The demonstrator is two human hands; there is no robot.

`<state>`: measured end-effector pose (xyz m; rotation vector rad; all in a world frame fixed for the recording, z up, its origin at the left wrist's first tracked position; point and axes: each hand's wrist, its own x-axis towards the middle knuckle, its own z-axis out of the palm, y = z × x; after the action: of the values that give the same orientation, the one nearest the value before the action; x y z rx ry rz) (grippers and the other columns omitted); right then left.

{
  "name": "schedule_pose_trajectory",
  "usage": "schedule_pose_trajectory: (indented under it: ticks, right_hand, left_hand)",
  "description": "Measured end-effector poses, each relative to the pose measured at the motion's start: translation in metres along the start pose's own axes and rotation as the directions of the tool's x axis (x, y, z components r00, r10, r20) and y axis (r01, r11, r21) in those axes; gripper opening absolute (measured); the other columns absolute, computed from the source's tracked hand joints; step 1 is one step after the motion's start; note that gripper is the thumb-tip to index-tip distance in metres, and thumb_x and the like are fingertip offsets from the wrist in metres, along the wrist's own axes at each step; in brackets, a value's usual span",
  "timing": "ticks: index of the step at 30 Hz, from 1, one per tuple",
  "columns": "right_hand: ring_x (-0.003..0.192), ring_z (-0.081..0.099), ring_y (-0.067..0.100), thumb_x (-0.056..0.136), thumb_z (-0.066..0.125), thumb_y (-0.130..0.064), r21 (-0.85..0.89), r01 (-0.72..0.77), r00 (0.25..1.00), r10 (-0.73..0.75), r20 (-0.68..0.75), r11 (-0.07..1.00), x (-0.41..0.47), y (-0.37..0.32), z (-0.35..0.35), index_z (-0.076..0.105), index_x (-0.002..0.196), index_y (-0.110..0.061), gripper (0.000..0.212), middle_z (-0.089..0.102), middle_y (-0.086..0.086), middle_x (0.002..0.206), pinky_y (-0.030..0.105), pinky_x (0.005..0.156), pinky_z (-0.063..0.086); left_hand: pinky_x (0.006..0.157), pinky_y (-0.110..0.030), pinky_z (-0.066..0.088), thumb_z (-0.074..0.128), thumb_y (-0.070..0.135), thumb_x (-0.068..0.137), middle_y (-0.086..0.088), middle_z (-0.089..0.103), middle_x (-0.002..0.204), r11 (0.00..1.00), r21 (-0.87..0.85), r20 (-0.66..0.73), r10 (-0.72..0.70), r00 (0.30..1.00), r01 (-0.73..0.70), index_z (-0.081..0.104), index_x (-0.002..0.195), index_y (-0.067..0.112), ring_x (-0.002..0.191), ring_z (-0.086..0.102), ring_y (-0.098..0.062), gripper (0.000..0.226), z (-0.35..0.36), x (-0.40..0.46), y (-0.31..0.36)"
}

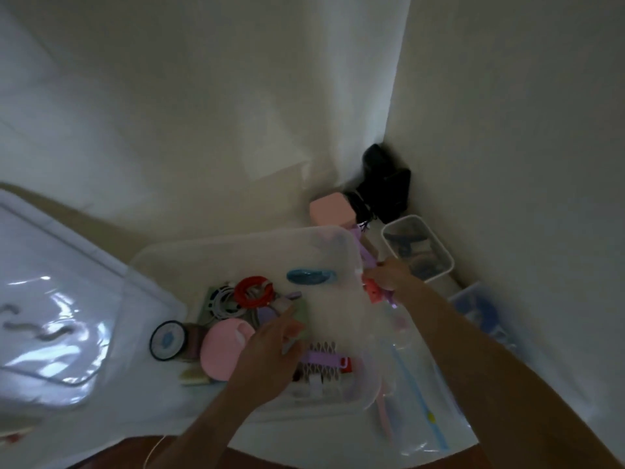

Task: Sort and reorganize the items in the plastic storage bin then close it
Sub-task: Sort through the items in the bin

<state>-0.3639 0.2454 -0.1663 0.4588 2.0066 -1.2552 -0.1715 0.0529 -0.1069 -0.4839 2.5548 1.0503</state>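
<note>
A black device (387, 182) with dark cords stands in the corner where the two pale walls (209, 96) meet, and a pink box (329, 211) sits just beside it on the left. Along the right wall lies a small clear container (439, 247) holding dark things too blurred to name, and nearer the camera a second clear container (475, 308) holds something blue. A clear zip bag (426, 401) with a blue seal lies flat on the white surface at lower right.

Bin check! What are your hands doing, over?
Left hand open, inside bin. Right hand over far rim, grip unclear. Lid off, left. Zip bag drapes right edge.
</note>
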Motion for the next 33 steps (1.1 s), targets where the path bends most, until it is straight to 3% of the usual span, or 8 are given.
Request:
schedule_pose_trajectory:
  ticks: [3, 7, 13, 17, 20, 22, 25, 33]
  right_hand:
    - [0.061, 0.061, 0.027, 0.088, 0.065, -0.01, -0.11, 0.09, 0.991, -0.1, -0.089, 0.99, 0.01, 0.01, 0.003, 0.067, 0.094, 0.013, 0.024, 0.066, 0.023, 0.073, 0.034, 0.059, 0.051]
    - [0.075, 0.059, 0.023, 0.086, 0.065, -0.023, -0.358, 0.213, 0.972, -0.235, -0.019, 0.909, 0.005, 0.017, 0.006, 0.058, 0.078, -0.027, 0.012, 0.062, 0.01, 0.08, 0.042, 0.07, 0.051]
    - [0.118, 0.058, 0.03, 0.093, 0.061, -0.031, -0.623, 0.126, 0.972, -0.222, -0.08, 0.772, -0.018, 0.023, 0.003, 0.06, 0.124, -0.009, 0.038, 0.06, 0.013, 0.129, 0.032, 0.094, 0.043]
    - [0.094, 0.064, 0.028, 0.091, 0.06, -0.018, -0.523, 0.321, 0.727, -0.559, -0.399, 0.79, -0.08, 0.005, 0.012, 0.068, 0.11, -0.016, 0.02, 0.068, 0.008, 0.108, 0.027, 0.077, 0.043]
    - [0.076, 0.061, 0.01, 0.09, 0.061, -0.015, -0.479, 0.531, 0.589, -0.711, -0.384, 0.699, -0.123, -0.01, 0.048, 0.068, 0.099, -0.022, 0.013, 0.065, -0.008, 0.09, 0.021, 0.07, 0.043]
    - [0.079, 0.065, 0.012, 0.09, 0.062, -0.017, -0.485, 0.497, 0.73, -0.649, -0.215, 0.72, -0.114, -0.009, 0.081, 0.067, 0.099, -0.022, 0.011, 0.069, -0.006, 0.091, 0.022, 0.074, 0.048]
    - [0.103, 0.063, 0.027, 0.093, 0.057, -0.026, -0.536, 0.174, 0.982, -0.188, 0.029, 0.826, -0.073, 0.002, 0.129, 0.064, 0.111, -0.01, 0.025, 0.067, 0.009, 0.111, 0.032, 0.085, 0.047]
    - [0.1, 0.065, 0.03, 0.083, 0.066, -0.021, -0.286, -0.092, 0.996, 0.094, -0.009, 0.954, -0.024, 0.031, 0.18, 0.06, 0.089, -0.01, 0.013, 0.065, 0.014, 0.105, 0.035, 0.082, 0.054]
  left_hand:
    - [0.083, -0.023, 0.045, 0.054, 0.023, 0.099, 0.004, 0.06, 0.13, 0.998, 0.052, 0.018, -0.032, 0.999, 0.031, 0.055, 0.131, 0.023, 0.107, 0.057, -0.011, 0.032, -0.003, 0.004, -0.008]
    - [0.068, -0.024, 0.046, 0.052, 0.018, 0.1, -0.008, 0.062, 0.12, 0.995, 0.075, 0.052, -0.068, 0.996, 0.064, 0.049, 0.138, 0.02, 0.097, 0.064, -0.019, 0.038, -0.008, 0.011, -0.016]
    - [0.088, -0.032, 0.045, 0.05, 0.019, 0.101, -0.011, 0.057, 0.132, 0.985, 0.167, 0.091, -0.064, 0.994, 0.048, 0.041, 0.145, 0.012, 0.116, 0.058, -0.03, 0.046, -0.012, 0.027, -0.043]
    - [0.085, -0.032, 0.048, 0.051, 0.02, 0.099, -0.01, 0.059, 0.131, 0.978, 0.201, 0.085, -0.075, 0.994, 0.057, 0.04, 0.148, 0.015, 0.11, 0.061, -0.027, 0.05, -0.021, 0.031, -0.059]
    - [0.088, -0.039, 0.052, 0.054, 0.022, 0.094, -0.009, 0.062, 0.127, 0.97, 0.235, 0.059, -0.081, 0.995, 0.065, 0.048, 0.138, 0.016, 0.109, 0.061, -0.027, 0.046, -0.026, 0.031, -0.075]
    - [0.095, -0.038, 0.048, 0.054, 0.023, 0.094, -0.007, 0.058, 0.134, 0.95, 0.313, 0.057, -0.047, 0.997, 0.026, 0.049, 0.137, 0.017, 0.118, 0.057, -0.027, 0.044, -0.028, 0.033, -0.085]
    - [0.11, -0.037, 0.036, 0.053, 0.027, 0.097, -0.006, 0.044, 0.149, 0.883, 0.467, 0.124, -0.004, 0.992, -0.055, 0.043, 0.144, 0.018, 0.136, 0.042, -0.027, 0.048, -0.029, 0.035, -0.102]
    - [0.119, -0.04, 0.024, 0.055, 0.029, 0.098, -0.002, 0.028, 0.16, 0.872, 0.458, 0.225, 0.075, 0.971, -0.173, 0.044, 0.143, 0.026, 0.147, 0.024, -0.024, 0.047, -0.038, 0.028, -0.145]
